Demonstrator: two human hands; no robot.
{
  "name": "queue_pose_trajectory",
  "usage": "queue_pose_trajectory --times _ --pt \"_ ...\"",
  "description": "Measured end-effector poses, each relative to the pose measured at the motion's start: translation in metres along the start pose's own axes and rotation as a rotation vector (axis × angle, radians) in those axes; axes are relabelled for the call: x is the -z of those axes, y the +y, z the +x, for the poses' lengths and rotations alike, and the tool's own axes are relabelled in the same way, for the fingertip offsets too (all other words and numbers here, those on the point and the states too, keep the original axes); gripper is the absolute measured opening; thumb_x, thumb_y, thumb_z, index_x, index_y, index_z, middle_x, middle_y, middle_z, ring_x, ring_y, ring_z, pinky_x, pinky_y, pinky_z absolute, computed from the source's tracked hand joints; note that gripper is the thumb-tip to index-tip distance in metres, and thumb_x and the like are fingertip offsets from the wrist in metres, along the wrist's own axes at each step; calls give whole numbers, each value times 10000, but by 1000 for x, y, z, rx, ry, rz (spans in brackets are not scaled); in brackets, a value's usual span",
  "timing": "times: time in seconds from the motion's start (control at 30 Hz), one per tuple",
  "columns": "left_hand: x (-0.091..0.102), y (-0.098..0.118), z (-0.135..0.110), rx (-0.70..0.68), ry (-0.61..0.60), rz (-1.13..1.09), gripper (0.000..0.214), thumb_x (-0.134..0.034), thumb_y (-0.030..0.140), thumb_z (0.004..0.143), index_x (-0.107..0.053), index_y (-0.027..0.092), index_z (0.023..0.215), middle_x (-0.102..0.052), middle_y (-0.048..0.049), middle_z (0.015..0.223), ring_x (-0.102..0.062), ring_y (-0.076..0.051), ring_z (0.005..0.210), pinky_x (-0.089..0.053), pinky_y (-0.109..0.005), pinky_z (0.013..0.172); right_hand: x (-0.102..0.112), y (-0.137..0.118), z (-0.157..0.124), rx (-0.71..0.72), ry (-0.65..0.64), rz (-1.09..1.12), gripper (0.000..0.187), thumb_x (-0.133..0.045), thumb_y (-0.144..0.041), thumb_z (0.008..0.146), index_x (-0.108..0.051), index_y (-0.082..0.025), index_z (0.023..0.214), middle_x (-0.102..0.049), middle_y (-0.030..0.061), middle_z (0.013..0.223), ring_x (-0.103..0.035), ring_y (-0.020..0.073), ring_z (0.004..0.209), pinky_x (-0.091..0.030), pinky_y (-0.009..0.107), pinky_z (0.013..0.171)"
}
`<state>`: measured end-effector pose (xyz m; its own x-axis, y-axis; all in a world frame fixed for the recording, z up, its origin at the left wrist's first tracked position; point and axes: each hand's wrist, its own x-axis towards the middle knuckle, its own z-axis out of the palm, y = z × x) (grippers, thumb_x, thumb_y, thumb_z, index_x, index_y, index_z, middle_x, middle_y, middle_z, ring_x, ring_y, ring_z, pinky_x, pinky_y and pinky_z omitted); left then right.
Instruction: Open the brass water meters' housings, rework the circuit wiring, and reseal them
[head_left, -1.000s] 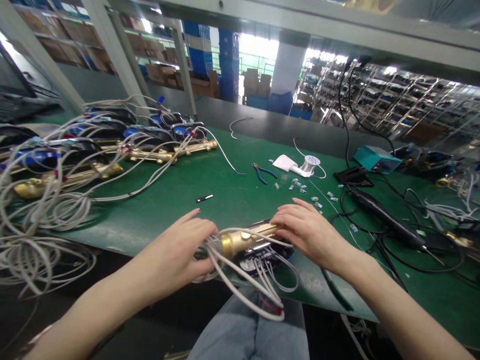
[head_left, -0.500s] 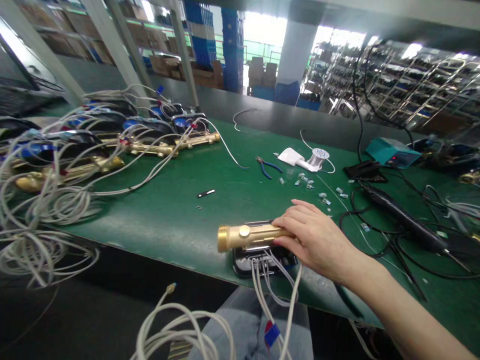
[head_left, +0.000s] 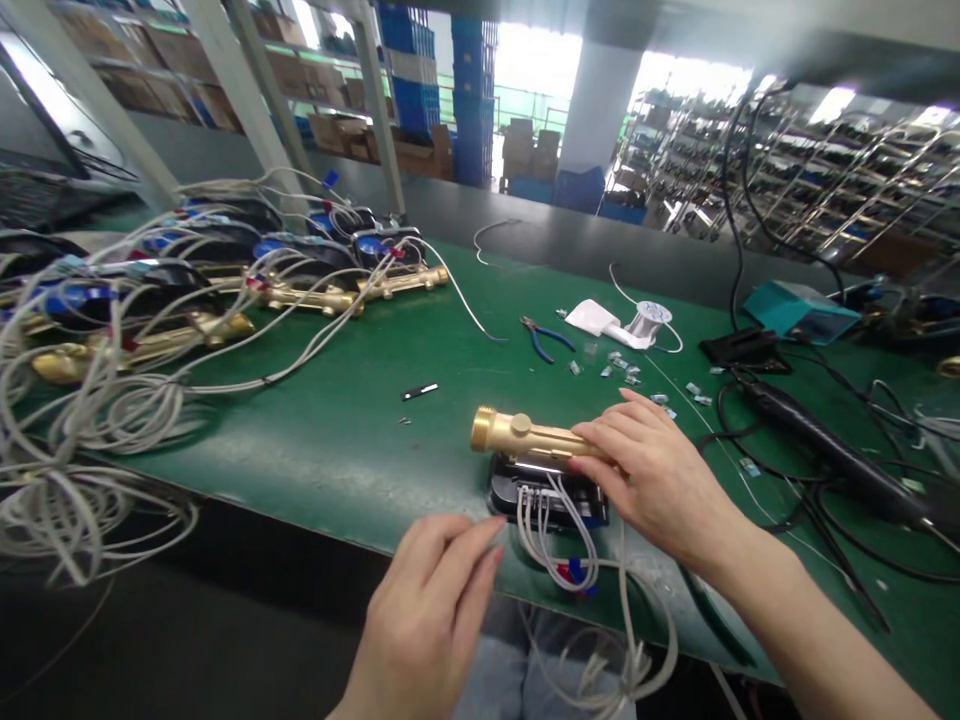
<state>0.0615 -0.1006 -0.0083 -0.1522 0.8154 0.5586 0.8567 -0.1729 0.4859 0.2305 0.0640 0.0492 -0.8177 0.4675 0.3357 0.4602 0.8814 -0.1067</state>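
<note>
The light is even and moderately bright, coming from overhead. At the back, daylight through the far opening (head_left: pixel 536 70) is burnt out to white (no detail can be read there). The green table (head_left: pixel 337 430) has a pale sheen near its front edge, and shadows on it are soft. The brass fitting (head_left: pixel 525 435) carries small highlights. The left hand (head_left: pixel 427 620) is slightly blurred. The posts (head_left: pixel 259 110) and racks (head_left: pixel 825 180) bend toward the edges, and the racks are not sharp.
</note>
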Motion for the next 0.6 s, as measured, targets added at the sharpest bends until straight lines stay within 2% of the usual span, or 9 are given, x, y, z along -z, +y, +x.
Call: queue_pose_trajectory --times 0.1,0.23,0.37,0.47,0.6 --pt "-22 0 18 60 -63 -5 225 -471 231 939 -563 172 1135 -578 -38 865 -608 -152 763 -533 -290 708 0 -1 0 1 3 15 159 -569 -236 887 -636 -155 1007 -666 20 901 -555 174 875 -320 432 1066" --pt "-41 1 23 111 -73 39 186 -505 288 924 -582 191 1063 -599 -19 848 -610 -152 689 -507 -284 631 0 -1 0 8 18 24 145 -581 -215 875 -634 -148 993 -660 19 888 -545 175 876 -337 424 1050" --pt "-45 5 29 175 -94 12 131 -487 248 926 -610 214 894 -576 7 769 -583 -130 627 -457 -250 572 -1 0 0 2 22 42 138 -587 -207 869 -635 -146 983 -653 19 883 -538 173 877 -331 413 1056" --pt "-45 8 38 198 -115 -21 167 -460 220 936 -600 206 845 -571 2 788 -586 -126 660 -461 -244 606 -2 0 0 0 29 54 148 -579 -210 872 -639 -136 986 -648 27 878 -534 178 876 -334 418 1054" --pt "-30 3 37 143 -6 -29 151 -442 158 938 -560 198 854 -558 6 816 -580 -108 727 -462 -217 678 -4 0 -1 -9 35 64 152 -573 -222 875 -644 -134 977 -641 34 869 -530 185 877 -339 429 1048"
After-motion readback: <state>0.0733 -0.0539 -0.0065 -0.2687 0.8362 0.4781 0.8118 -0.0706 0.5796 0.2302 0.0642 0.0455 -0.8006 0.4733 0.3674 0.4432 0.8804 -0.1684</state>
